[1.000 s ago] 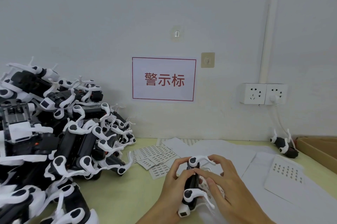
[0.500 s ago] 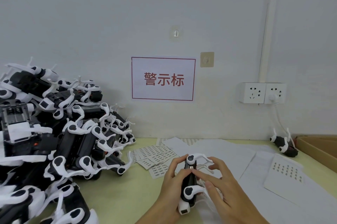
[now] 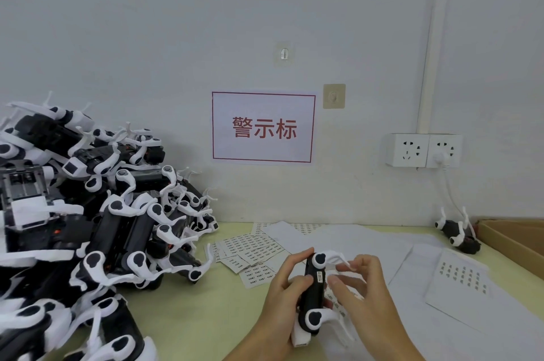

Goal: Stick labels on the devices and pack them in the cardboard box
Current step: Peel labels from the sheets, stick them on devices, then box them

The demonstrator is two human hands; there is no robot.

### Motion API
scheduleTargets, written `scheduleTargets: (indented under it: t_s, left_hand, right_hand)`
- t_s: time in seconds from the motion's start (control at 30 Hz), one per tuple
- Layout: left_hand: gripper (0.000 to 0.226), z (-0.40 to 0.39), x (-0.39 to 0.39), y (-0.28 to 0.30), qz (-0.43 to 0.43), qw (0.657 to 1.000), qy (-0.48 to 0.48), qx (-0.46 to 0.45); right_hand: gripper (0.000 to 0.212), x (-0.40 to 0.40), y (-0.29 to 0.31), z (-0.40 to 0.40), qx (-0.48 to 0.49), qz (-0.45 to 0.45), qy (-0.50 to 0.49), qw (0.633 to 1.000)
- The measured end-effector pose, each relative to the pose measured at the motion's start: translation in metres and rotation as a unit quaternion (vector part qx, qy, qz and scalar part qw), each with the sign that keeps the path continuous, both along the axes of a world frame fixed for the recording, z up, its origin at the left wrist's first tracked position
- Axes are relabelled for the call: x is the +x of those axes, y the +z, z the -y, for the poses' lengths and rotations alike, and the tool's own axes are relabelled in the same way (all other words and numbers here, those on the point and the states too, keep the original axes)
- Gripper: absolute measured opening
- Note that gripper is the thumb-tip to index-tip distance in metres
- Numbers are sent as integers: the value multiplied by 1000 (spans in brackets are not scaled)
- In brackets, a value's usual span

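Left hand (image 3: pixel 284 287) grips a black-and-white device (image 3: pixel 312 296) upright at near centre, fingers curled round its body. Right hand (image 3: pixel 357 287) sits just right of it, fingers bent toward a small label (image 3: pixel 320 276) on the device; contact appears likely but is unclear. Label sheets (image 3: pixel 250 246) lie beyond on the table (image 3: pixel 188 307). Piled devices (image 3: pixel 88 213) fill the left. One device (image 3: pixel 457 232) rests far right, beside the cardboard box (image 3: pixel 518 238).
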State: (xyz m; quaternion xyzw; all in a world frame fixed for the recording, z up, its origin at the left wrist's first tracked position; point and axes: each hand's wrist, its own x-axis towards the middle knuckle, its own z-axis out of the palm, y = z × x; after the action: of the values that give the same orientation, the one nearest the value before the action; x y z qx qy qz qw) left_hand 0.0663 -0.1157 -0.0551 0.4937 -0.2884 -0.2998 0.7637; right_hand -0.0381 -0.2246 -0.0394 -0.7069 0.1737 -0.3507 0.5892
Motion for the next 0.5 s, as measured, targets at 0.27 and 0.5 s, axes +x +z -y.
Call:
scheduleTargets:
  t_s: [0.27, 0.5]
  left_hand:
    - [41, -1, -7, 5, 34, 999, 4, -1]
    - [46, -3, -7, 5, 44, 999, -2, 11]
  right_hand:
    - [23, 2, 8, -2, -22, -22, -7, 1000]
    - [16, 0, 8, 9, 106, -26, 25, 994]
